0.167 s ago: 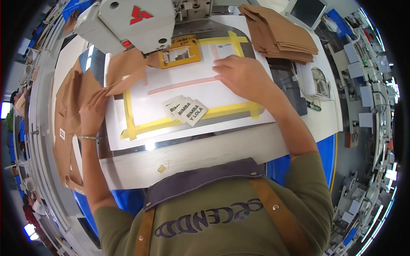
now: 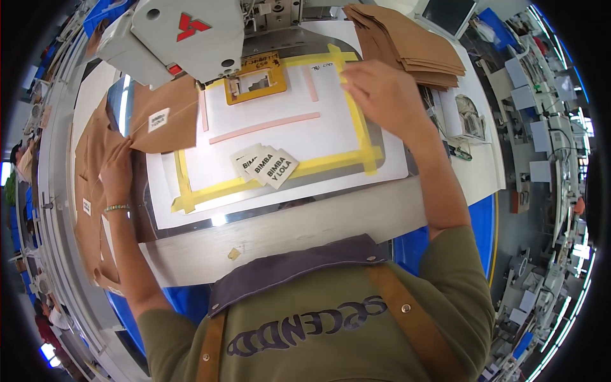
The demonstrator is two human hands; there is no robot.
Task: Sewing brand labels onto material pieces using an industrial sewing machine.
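Observation:
My left hand (image 2: pixel 119 170) is closed on the near corner of a brown fabric panel (image 2: pixel 172 105), at the left of the sewing machine. A white label (image 2: pixel 158 120) sits on that panel. Other brown panels (image 2: pixel 95 165) lie under and beside this hand. My right hand (image 2: pixel 389 99) hovers over the taped right edge of the white work sheet (image 2: pixel 254 146), its fingers loosely bent and holding nothing visible. A stack of brown fabric pieces (image 2: pixel 414 41) is just beyond it. Several loose white labels (image 2: pixel 278 167) lie fanned on the sheet.
The white sewing machine head (image 2: pixel 184 38) overhangs the far side, with a yellow clamp frame (image 2: pixel 267 92) beneath it. Yellow tape (image 2: pixel 254 183) borders the sheet, and pink strips (image 2: pixel 264 128) mark it. A monitor (image 2: pixel 445 16) and a white box (image 2: pixel 468 118) stand at the right.
My left hand has drawn the panel left, away from the clamp frame, and its label now shows flat. My right hand has moved right, off the pink strips toward the fabric stack.

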